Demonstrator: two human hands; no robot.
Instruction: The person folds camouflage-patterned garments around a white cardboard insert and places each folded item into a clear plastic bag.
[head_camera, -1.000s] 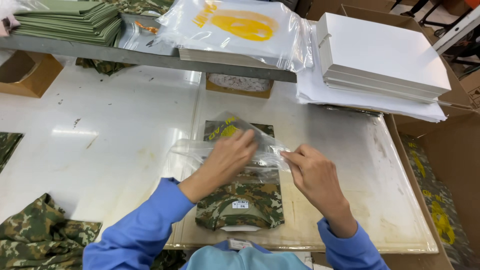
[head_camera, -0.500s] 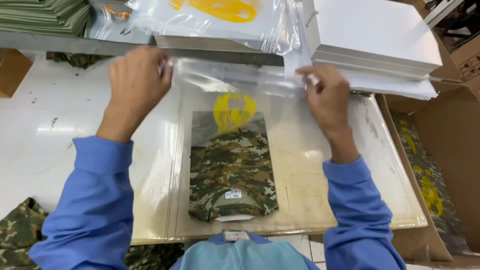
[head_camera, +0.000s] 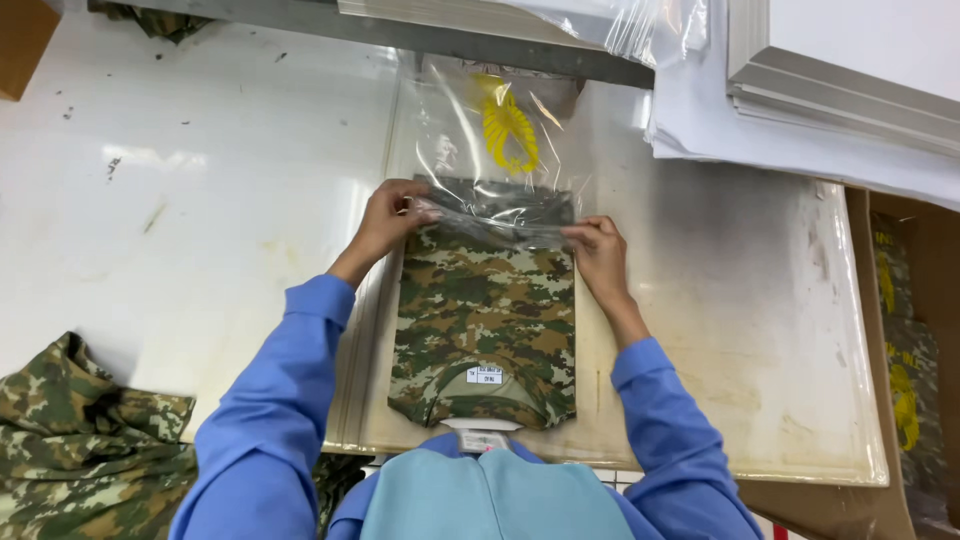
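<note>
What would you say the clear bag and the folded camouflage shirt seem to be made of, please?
The clear bag looks like thin glossy plastic film: it is see-through, creased and catches glare. The folded camouflage shirt looks like soft matte printed fabric, probably a knit, though the weave is too fine to tell. The left hand and right hand pinch the bag's open edge.

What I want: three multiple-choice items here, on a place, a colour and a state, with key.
1. The loose camouflage heap lies: A) near left B) far right C) in the bag
2. The print on the clear bag is: A) red B) yellow C) blue
3. The folded shirt is bagged: A) fully B) at its far end only C) not at all

A, heap at bottom left; B, yellow figure; B, left hand and right hand hold the bag's mouth across the shirt.
</note>
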